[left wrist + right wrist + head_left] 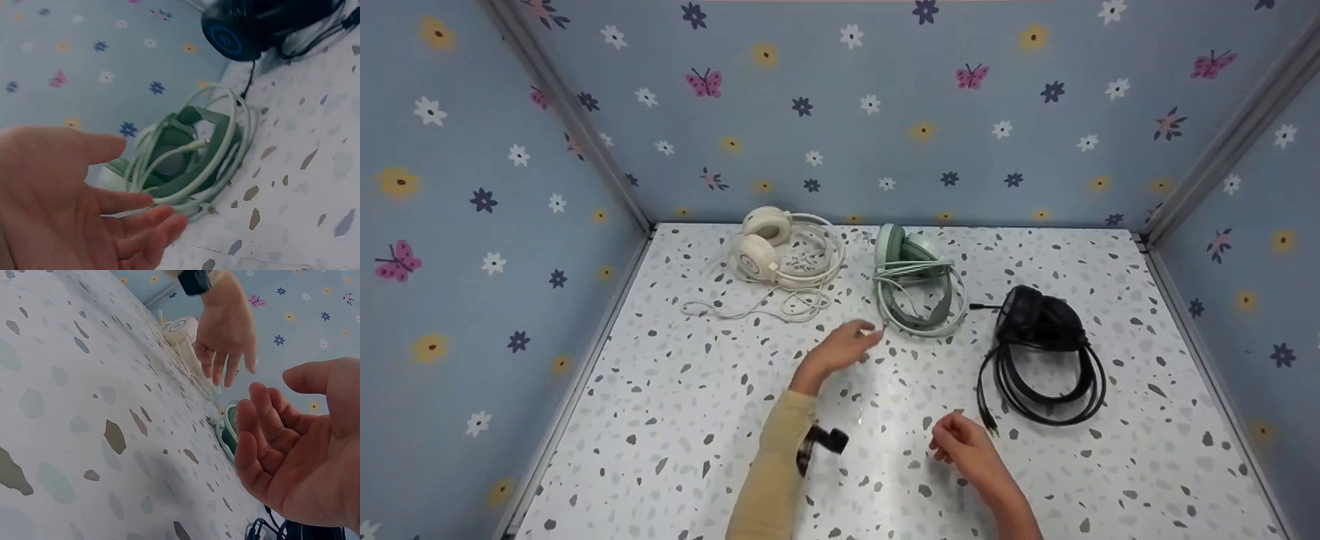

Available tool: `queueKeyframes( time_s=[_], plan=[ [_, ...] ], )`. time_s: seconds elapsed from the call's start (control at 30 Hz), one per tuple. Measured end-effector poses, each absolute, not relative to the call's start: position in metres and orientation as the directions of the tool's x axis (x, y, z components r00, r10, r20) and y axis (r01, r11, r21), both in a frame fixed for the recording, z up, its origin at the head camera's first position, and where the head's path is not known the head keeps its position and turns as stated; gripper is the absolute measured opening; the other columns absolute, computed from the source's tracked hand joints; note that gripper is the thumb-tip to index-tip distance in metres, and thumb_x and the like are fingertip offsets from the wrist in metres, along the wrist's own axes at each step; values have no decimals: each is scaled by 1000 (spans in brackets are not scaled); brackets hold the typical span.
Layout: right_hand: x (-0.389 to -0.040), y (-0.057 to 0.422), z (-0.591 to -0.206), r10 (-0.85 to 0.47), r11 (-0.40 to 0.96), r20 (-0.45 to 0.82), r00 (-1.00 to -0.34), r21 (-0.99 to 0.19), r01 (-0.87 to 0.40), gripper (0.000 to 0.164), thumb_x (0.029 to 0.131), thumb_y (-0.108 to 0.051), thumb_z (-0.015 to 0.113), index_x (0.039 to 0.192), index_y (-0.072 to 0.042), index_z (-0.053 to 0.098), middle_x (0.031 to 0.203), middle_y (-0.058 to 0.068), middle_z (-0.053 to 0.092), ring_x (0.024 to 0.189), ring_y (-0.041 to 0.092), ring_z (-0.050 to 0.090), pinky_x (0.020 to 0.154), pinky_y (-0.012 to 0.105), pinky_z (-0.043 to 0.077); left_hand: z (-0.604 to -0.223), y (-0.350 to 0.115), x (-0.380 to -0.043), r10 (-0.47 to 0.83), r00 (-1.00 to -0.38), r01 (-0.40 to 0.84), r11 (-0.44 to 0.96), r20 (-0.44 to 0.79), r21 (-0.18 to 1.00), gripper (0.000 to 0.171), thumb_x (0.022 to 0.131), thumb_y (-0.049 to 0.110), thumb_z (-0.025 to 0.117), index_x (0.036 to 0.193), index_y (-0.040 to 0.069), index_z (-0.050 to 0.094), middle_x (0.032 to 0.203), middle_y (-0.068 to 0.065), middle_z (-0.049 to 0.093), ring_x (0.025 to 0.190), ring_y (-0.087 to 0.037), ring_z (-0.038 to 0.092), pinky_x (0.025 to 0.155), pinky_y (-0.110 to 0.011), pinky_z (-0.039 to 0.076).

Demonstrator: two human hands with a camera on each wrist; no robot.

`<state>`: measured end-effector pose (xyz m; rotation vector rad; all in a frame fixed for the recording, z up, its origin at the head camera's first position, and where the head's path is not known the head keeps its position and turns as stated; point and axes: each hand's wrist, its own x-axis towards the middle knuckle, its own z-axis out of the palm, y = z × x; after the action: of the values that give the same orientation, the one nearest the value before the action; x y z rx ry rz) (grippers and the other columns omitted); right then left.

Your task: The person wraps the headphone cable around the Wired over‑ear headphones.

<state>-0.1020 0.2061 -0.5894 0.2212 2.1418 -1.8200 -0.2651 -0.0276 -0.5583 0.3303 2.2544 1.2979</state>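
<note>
Green headphones [915, 281] with a pale green cable looped round them lie near the back wall, in the middle. My left hand [846, 345] hovers just in front of them, fingers loosely extended and holding nothing. The left wrist view shows the palm side of that hand [84, 208] beside the green headphones [185, 152]. My right hand [964, 446] is nearer the front, its fingers loosely curled around nothing; its palm shows in the right wrist view. Black headphones [1042, 322] with a coiled black cable lie to its right. Cream headphones [765, 255] rest at the back left.
The speckled white tabletop [675, 420] is bounded by blue flowered panels [870, 112] at the back and both sides. A loose white cable [735, 313] trails left from the cream headphones. A black wrist camera [829, 439] sticks out from my left forearm.
</note>
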Motion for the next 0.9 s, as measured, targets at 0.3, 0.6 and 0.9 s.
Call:
queueKeyframes(
  time_s=[0.3,0.6,0.9],
  plan=[
    [-96,203,-585,-113,275,-337,-935,-915,296,13,100,-14,54,97,-1,56,84,9,62,77,26,60,71,41,50,-548,-82,-136,629,-761,116,371,-157,921,31,103,28,49,130,14,58,104,-3,63,84,-20,62,71,-31,49],
    [-90,202,-587,-101,310,-366,-925,-895,320,15,100,-14,54,101,1,56,85,9,62,80,28,61,72,40,49,-581,-95,-97,515,-837,65,427,-183,902,38,103,34,50,125,5,60,106,-4,63,94,-19,61,78,-33,49],
    [-90,199,-584,-128,315,-339,-932,-905,286,15,100,-12,54,100,3,56,83,9,62,78,28,61,67,40,50,-569,-92,-182,368,-925,167,614,-93,771,36,101,29,52,130,7,57,129,-10,55,115,-26,54,98,-43,42]
  ],
)
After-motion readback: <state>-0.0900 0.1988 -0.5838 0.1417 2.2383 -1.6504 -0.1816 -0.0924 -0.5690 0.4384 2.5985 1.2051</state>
